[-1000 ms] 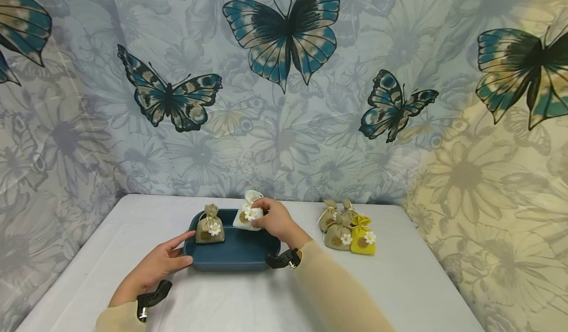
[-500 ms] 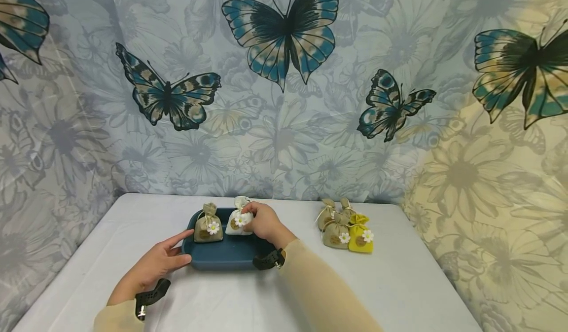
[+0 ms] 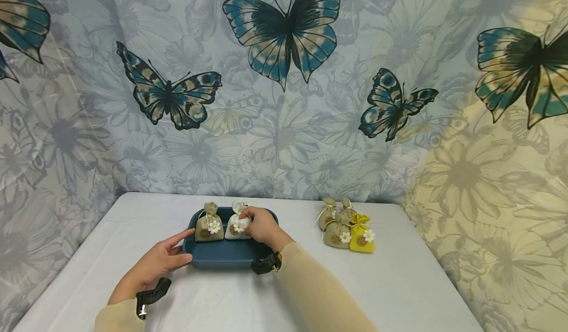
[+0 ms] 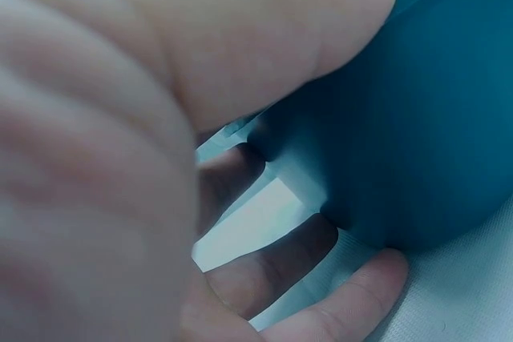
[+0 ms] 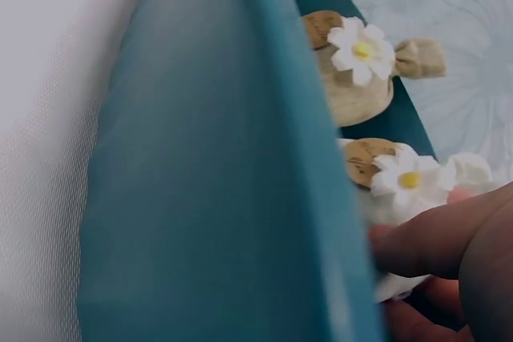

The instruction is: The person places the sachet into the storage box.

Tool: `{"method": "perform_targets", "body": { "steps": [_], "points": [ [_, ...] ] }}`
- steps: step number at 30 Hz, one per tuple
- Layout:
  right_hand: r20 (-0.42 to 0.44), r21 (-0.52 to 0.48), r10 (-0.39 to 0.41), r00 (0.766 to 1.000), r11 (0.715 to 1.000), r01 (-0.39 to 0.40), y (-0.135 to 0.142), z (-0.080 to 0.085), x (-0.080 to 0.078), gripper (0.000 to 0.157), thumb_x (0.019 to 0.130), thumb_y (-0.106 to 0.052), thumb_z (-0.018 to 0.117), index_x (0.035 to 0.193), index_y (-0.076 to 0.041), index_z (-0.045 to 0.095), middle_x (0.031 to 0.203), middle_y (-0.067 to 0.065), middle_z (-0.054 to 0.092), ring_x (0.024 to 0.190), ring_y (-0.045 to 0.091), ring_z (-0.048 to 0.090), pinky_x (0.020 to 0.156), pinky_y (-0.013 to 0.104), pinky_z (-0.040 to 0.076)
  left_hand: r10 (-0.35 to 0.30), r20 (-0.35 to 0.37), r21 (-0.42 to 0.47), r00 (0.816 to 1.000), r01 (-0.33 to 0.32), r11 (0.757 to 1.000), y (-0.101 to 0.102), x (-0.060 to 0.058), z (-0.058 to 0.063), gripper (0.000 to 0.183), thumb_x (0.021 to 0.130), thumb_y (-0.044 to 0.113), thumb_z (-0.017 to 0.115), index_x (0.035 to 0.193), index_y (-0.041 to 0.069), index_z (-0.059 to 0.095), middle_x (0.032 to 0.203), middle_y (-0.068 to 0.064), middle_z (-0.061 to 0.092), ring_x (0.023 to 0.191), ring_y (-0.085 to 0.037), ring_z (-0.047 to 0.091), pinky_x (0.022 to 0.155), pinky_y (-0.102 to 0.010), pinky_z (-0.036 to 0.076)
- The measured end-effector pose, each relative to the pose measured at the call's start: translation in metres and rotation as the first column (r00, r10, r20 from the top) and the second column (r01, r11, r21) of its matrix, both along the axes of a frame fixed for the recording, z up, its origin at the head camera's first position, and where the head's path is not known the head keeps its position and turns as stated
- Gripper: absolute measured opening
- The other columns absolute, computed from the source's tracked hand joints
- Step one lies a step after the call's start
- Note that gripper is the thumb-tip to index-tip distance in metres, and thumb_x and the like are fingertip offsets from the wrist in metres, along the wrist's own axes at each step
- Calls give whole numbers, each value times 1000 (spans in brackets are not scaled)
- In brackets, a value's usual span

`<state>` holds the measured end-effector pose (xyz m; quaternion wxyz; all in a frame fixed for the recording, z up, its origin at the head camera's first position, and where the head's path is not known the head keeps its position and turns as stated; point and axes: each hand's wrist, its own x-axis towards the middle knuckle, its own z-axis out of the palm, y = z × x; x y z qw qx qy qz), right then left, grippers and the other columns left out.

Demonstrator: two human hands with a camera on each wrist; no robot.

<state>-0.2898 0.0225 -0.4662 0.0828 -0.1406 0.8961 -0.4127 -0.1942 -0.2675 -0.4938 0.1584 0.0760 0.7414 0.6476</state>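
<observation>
A blue tray (image 3: 230, 259) stands on the white table. Inside it, at the left, a beige drawstring pouch (image 3: 208, 231) with a white daisy sits upright. Right beside that one is a white drawstring pouch (image 3: 237, 226) with its own daisy and a round brown tag. My right hand (image 3: 265, 227) pinches this white pouch by its right side; in the right wrist view the tray's wall (image 5: 200, 150) hides its lower part. At the tray's left end my left hand (image 3: 161, 260) touches the outer wall, thumb near the rim and fingers spread, fairly straight.
Right of the tray, several pouches stand close together on the table: beige ones (image 3: 337, 233) and a yellow one (image 3: 362, 234) in front. A butterfly-printed cloth (image 3: 284, 149) hangs behind the table (image 3: 399, 282).
My right hand has moved left and down with the white pouch, bringing it into the tray next to the beige pouch. My left hand has stayed at the tray's left end.
</observation>
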Motion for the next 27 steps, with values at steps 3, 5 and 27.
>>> {"method": "perform_targets", "body": {
  "steps": [3, 5, 27],
  "points": [
    [15, -7, -2, 1000, 1000, 2, -1, 0, 1, 40, 76, 12, 74, 104, -16, 71, 90, -3, 63, 80, 14, 55, 68, 27, 47, 9, 8, -2, 1000, -9, 1000, -1, -1, -1, 77, 95, 14, 71, 158, 7, 27, 162, -27, -1, 141, -53, 9, 99, -49, 45],
    [27, -18, -2, 1000, 1000, 3, -1, 0, 1, 42, 76, 14, 71, 105, -15, 71, 91, -2, 63, 80, 15, 55, 66, 27, 46, 12, 8, -5, 1000, -12, 1000, -1, -1, -1, 77, 95, 14, 71, 158, 7, 28, 162, -27, -1, 141, -53, 9, 99, -50, 45],
    [290, -241, 11, 957, 969, 62, 19, 31, 12, 51, 79, 0, 76, 127, -16, 68, 130, 15, 55, 92, 23, 60, 75, 51, 54, 7, 8, -11, 1000, -7, 1000, 0, 0, 1, 77, 95, 14, 70, 158, 5, 26, 161, -29, -2, 141, -55, 9, 99, -51, 45]
  ]
}}
